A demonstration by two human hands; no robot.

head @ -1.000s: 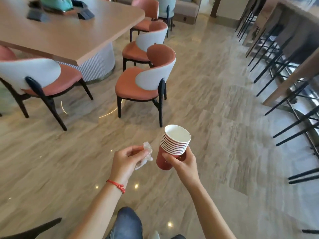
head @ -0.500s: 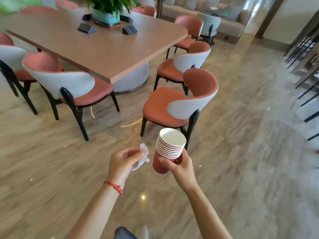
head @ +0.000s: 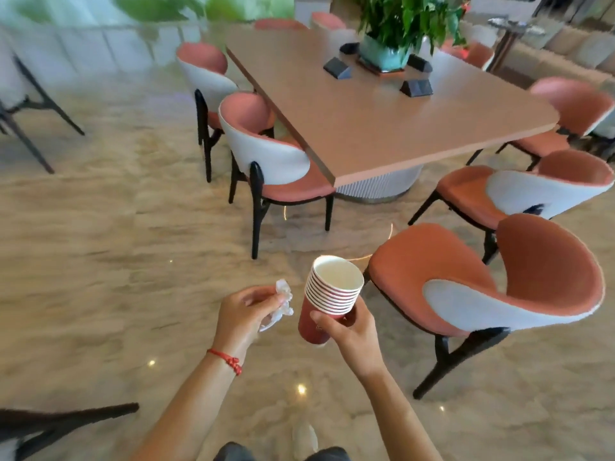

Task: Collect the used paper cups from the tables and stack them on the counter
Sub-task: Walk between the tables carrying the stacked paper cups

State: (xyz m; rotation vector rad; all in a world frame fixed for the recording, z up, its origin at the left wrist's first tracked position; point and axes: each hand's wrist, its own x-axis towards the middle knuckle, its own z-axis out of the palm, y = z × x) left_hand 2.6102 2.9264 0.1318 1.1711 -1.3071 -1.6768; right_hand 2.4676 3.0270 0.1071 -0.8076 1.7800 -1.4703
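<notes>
A stack of several red paper cups [head: 327,302] with white insides is upright in front of me, low in the middle of the view. My right hand [head: 349,334] is wrapped around the lower part of the stack. Just left of it, my left hand [head: 246,314], with a red string bracelet at the wrist, pinches a crumpled white tissue [head: 283,302]. The two hands are a small gap apart. No loose cup shows on the brown table [head: 382,128] ahead.
The table carries a potted plant [head: 396,31] and small dark stands [head: 416,87]. Orange and white chairs ring it; the closest chair [head: 492,287] is just right of the cups, another [head: 266,154] stands ahead. Marble floor [head: 100,261] stretches to the left.
The view has swung left, so the table and chairs have shifted to the right and the bar stools have left the frame. Both hands keep their hold and their pose.
</notes>
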